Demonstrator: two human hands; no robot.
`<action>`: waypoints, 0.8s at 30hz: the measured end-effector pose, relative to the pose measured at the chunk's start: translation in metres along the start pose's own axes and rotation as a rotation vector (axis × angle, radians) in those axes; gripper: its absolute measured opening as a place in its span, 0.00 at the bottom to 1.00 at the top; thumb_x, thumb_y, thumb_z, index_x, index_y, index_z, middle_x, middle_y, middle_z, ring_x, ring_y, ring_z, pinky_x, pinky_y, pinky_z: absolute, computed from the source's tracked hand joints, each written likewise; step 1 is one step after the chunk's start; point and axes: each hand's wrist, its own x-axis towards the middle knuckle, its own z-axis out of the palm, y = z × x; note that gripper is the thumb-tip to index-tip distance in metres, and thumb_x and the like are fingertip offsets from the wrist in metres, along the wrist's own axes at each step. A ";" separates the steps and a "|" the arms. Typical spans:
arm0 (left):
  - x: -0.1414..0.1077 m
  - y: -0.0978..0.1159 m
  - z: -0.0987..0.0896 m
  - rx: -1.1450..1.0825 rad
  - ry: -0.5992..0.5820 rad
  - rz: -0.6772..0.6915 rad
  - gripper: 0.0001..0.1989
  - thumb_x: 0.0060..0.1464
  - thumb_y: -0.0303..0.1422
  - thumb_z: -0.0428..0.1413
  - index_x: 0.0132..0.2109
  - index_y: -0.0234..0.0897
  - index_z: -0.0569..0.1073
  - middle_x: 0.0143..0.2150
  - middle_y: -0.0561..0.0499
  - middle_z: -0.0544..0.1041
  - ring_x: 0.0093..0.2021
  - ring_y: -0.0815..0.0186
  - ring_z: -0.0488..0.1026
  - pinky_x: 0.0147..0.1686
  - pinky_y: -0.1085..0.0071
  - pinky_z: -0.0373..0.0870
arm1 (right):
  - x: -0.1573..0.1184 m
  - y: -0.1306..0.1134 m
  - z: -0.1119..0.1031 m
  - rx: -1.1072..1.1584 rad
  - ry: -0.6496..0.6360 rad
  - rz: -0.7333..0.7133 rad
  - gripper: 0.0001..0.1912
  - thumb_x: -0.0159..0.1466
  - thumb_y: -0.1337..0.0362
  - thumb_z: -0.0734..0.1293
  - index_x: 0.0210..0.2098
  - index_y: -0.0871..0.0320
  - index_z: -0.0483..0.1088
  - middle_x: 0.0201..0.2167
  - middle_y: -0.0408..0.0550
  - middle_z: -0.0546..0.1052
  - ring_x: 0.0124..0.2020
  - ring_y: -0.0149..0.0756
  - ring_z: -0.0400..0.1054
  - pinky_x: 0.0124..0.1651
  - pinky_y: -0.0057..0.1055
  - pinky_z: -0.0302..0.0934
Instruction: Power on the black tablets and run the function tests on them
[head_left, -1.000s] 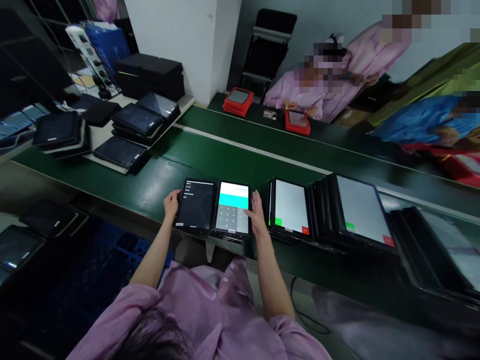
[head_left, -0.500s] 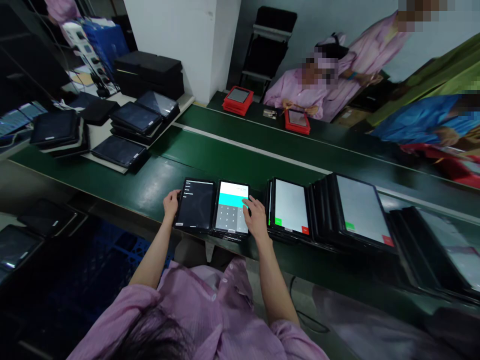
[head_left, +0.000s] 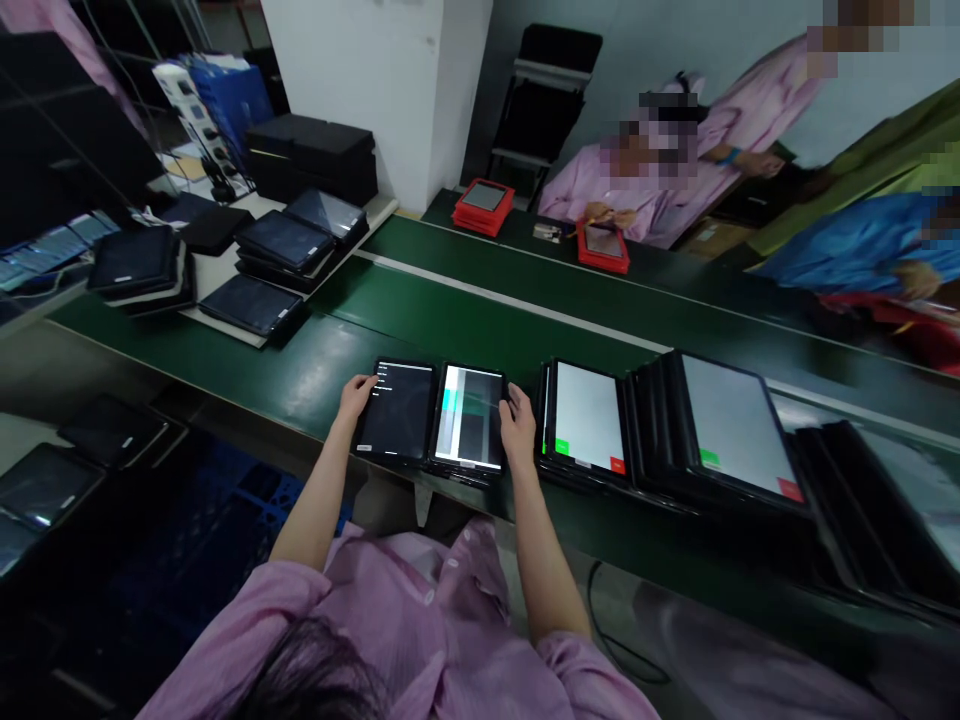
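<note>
Two tablets lie side by side in front of me on the green table. The left tablet (head_left: 400, 415) has a dark screen with a short text list at its top left. On the right tablet (head_left: 480, 435) the screen shows pale and dark bands with a bit of cyan. My left hand (head_left: 354, 402) is at the left tablet's upper left edge, fingers stretched onto the border by the list. Along the right tablet's right edge rests my right hand (head_left: 518, 425), fingers apart and holding nothing.
Stacked tablets with white screens (head_left: 590, 410) stand to my right, and more tablets (head_left: 739, 430) lean beyond them. Dark tablets (head_left: 283, 238) are piled at the left. Across the table, people sit and stand near red-cased tablets (head_left: 484, 205). A blue crate (head_left: 255, 510) is below.
The right tablet's screen went from a calculator keypad to a banded picture. My right hand moved off that screen to its right edge. My left hand's fingers now reach further onto the left tablet.
</note>
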 end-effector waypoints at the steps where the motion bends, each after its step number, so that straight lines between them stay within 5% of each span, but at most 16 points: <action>1: 0.000 0.001 0.000 -0.004 -0.007 -0.003 0.15 0.51 0.47 0.69 0.31 0.41 0.80 0.33 0.50 0.82 0.43 0.55 0.79 0.50 0.62 0.74 | 0.007 0.005 0.004 0.037 0.009 0.029 0.36 0.70 0.46 0.69 0.73 0.53 0.68 0.76 0.56 0.70 0.77 0.51 0.63 0.81 0.54 0.55; 9: -0.001 0.002 0.001 0.018 0.010 0.007 0.18 0.49 0.50 0.70 0.31 0.42 0.79 0.33 0.49 0.82 0.44 0.53 0.77 0.48 0.62 0.72 | 0.052 0.030 0.020 0.240 0.000 0.258 0.38 0.62 0.52 0.75 0.71 0.50 0.70 0.76 0.54 0.71 0.79 0.51 0.62 0.82 0.55 0.53; 17: -0.007 0.000 -0.002 -0.001 0.010 0.010 0.23 0.55 0.58 0.63 0.30 0.43 0.76 0.30 0.51 0.78 0.41 0.54 0.77 0.45 0.63 0.73 | 0.057 0.033 0.017 0.215 0.011 0.217 0.41 0.58 0.54 0.79 0.69 0.54 0.73 0.74 0.57 0.73 0.77 0.52 0.65 0.81 0.55 0.55; 24: -0.013 -0.003 -0.005 -0.009 0.030 0.083 0.20 0.59 0.53 0.61 0.37 0.41 0.83 0.39 0.46 0.85 0.51 0.49 0.79 0.57 0.59 0.74 | 0.047 0.030 0.014 0.299 -0.002 0.285 0.41 0.64 0.45 0.73 0.72 0.53 0.71 0.74 0.51 0.73 0.75 0.51 0.67 0.80 0.53 0.59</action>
